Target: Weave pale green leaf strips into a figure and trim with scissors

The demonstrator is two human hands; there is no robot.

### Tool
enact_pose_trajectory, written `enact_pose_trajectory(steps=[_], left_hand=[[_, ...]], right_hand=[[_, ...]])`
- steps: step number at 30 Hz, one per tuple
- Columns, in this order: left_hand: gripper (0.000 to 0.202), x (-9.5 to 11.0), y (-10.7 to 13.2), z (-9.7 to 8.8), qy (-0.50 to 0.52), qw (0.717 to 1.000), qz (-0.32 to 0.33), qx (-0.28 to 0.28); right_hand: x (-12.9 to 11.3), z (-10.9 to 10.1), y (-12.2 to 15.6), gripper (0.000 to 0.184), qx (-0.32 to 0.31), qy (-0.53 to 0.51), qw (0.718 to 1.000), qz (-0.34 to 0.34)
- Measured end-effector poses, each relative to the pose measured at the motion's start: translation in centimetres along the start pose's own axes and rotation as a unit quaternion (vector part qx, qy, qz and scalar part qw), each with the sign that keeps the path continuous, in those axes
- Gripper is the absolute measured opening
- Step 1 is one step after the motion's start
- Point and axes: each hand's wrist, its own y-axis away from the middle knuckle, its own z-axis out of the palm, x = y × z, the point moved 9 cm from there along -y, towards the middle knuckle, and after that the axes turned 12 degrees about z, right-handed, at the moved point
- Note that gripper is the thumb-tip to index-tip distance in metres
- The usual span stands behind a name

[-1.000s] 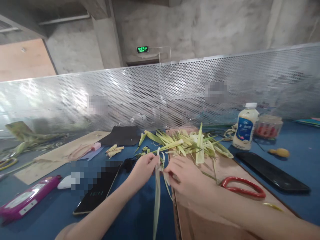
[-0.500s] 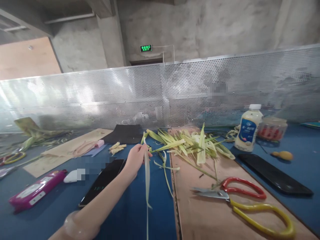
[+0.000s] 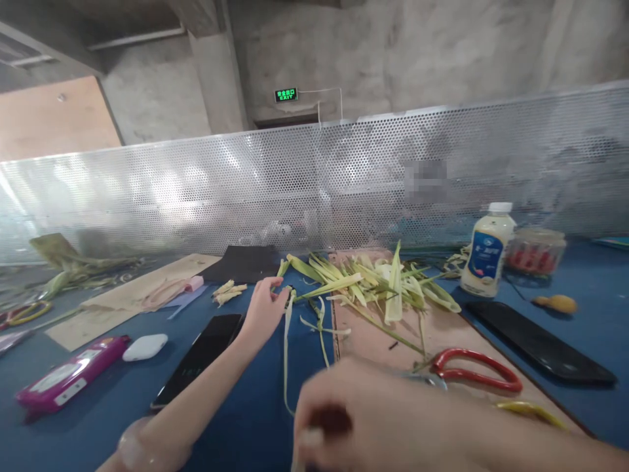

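Beyond the dark phone, my left hand (image 3: 265, 305) is closed at the top end of a narrow pale corn husk strip (image 3: 285, 354), its fingertips partly hidden. The strip hangs down and curves towards my right hand (image 3: 344, 413), which is near the camera and blurred. Its fingers are curled in a pinch, with a bit of pale strip below the fingertips. Loose corn husks (image 3: 396, 288) lie piled just right of my left hand. Scissors with one red handle (image 3: 484, 370) and one yellow are partly covered by my right hand and forearm.
A dark phone (image 3: 204, 357), a white case (image 3: 145, 347) and a purple device (image 3: 73, 377) lie left. Right of the brown board (image 3: 363, 328) are another black phone (image 3: 540, 341), a bottle (image 3: 486, 252) and a clear tub (image 3: 535, 252). A perforated metal screen (image 3: 196, 190) stands behind.
My right hand has come into view at the bottom, in front of the scissors. The husk strip now bends towards it. My left hand has shifted slightly left, its fingers raised a little.
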Motion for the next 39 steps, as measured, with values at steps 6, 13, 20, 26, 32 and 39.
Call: enact_pose_trajectory(steps=[6, 13, 20, 26, 32, 39], left_hand=[[0.027, 4.9, 2.2, 3.8, 0.061, 0.979, 0.078, -0.178], [0.019, 5.4, 3.6, 5.4, 0.110, 0.965, 0.079, -0.225], [0.015, 4.8, 3.5, 5.6, 0.149, 0.959, 0.054, -0.237], [0.015, 5.0, 4.3, 6.1, 0.182, 0.946, 0.036, -0.266], [0.014, 4.6, 4.4, 6.5, 0.187, 0.941, 0.033, -0.281], [0.015, 4.1, 4.5, 6.8, 0.182, 0.941, 0.029, -0.285]], right_hand=[[12.3, -2.4, -2.6, 0.014, 0.097, -0.225, 0.943, 0.224], [13.6, -1.4, -2.4, 0.027, 0.087, -0.224, 0.942, 0.236], [13.8, -2.2, -2.3, 0.037, 0.124, -0.253, 0.924, 0.260], [16.4, -3.2, -1.9, 0.029, 0.161, -0.334, 0.884, 0.285], [16.0, -2.1, -1.9, 0.028, 0.118, -0.381, 0.870, 0.291], [16.4, -1.7, -2.0, 0.027, 0.101, -0.380, 0.873, 0.289]])
